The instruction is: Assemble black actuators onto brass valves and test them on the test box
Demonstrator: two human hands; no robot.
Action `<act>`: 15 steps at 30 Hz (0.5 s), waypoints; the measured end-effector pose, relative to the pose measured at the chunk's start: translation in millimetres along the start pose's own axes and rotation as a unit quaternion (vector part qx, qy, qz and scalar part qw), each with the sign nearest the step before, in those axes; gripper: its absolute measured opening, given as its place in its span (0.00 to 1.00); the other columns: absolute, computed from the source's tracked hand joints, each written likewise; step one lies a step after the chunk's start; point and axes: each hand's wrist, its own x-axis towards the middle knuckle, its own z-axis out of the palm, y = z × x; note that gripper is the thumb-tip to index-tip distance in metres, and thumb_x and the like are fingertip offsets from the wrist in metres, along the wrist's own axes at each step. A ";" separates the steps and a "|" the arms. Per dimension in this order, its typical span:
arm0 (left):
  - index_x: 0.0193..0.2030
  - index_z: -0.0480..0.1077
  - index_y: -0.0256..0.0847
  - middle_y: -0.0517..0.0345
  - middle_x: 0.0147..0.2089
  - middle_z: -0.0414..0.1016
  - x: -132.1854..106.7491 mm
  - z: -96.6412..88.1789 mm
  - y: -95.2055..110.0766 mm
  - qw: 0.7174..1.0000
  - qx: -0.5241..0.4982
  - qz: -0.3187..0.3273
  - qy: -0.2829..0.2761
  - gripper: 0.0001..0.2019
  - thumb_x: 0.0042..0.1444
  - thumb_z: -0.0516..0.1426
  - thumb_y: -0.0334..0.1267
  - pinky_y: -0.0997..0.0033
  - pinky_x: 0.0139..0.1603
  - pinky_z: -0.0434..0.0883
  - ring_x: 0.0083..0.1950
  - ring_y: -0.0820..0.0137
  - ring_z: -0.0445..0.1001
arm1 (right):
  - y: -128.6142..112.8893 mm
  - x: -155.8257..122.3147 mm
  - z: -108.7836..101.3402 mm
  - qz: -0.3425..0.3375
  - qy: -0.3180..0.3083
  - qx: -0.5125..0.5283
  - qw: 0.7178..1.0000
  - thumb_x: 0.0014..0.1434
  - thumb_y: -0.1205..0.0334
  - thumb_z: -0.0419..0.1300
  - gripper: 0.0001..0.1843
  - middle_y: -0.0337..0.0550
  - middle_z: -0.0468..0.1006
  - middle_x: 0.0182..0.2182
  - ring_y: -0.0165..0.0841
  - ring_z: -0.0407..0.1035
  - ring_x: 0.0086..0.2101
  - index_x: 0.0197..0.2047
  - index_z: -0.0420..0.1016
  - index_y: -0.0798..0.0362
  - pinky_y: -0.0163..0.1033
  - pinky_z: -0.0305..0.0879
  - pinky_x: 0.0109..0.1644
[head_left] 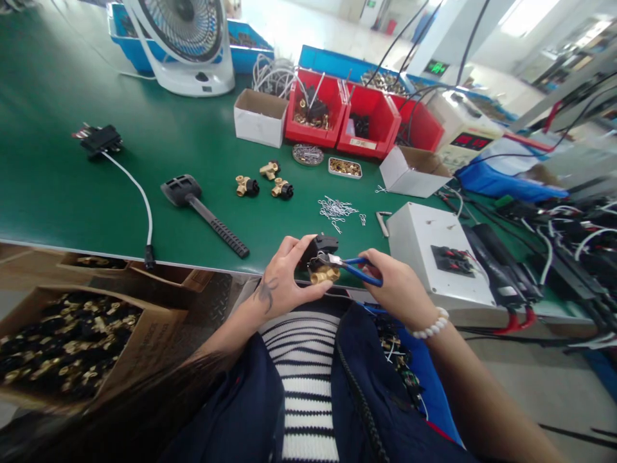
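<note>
Two hands meet just above the near edge of the green surface (58,193), and from where I watch the grip looks tight but small. My left hand (282,283) pinches a brass-and-black fitting (322,260) between thumb and fingertips; my right hand (393,289) is closed around the blue handles of the pliers (354,265), whose nose sits right on the fitting's top. I judge the first risk to be a slip: if the nose skids off the brass, it could jab the left thumb lying just beside it. The fitting hangs over the edge, above my lap, so anything small that springs loose would likely fall there and not onto the surface. An open carton of fittings (72,341) stands low to my left. Farther out lie a scatter of wire clips (337,209), three finished fittings (263,181) and a black-handled tool (202,212); a careless elbow could sweep the clips. Beyond stand red bins (366,122) and a fan (186,45).
</note>
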 end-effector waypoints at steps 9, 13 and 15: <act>0.62 0.58 0.39 0.49 0.54 0.66 -6.5 4.4 3.6 0.998 0.022 0.038 0.053 0.34 0.50 0.65 0.42 0.53 0.58 0.72 0.56 0.60 0.69 | 17.8 7.8 17.9 0.063 0.002 -0.120 0.991 0.56 0.50 0.67 0.25 0.63 0.74 0.46 0.54 0.72 0.46 0.49 0.72 0.60 0.55 0.70 0.46; 0.63 0.58 0.41 0.49 0.56 0.65 -6.7 5.0 4.9 0.998 0.027 0.045 0.037 0.34 0.50 0.65 0.41 0.54 0.57 0.73 0.56 0.61 0.70 | -5.0 11.5 9.9 -0.059 0.053 0.085 0.993 0.62 0.59 0.61 0.08 0.49 0.75 0.43 0.41 0.72 0.44 0.44 0.73 0.53 0.48 0.70 0.49; 0.63 0.58 0.40 0.48 0.55 0.65 -6.3 5.7 5.1 0.997 0.038 0.051 0.033 0.34 0.50 0.65 0.41 0.55 0.56 0.74 0.56 0.60 0.69 | -21.0 13.8 5.4 -0.094 0.044 0.137 0.985 0.63 0.64 0.60 0.02 0.43 0.75 0.37 0.36 0.71 0.39 0.41 0.72 0.52 0.43 0.70 0.45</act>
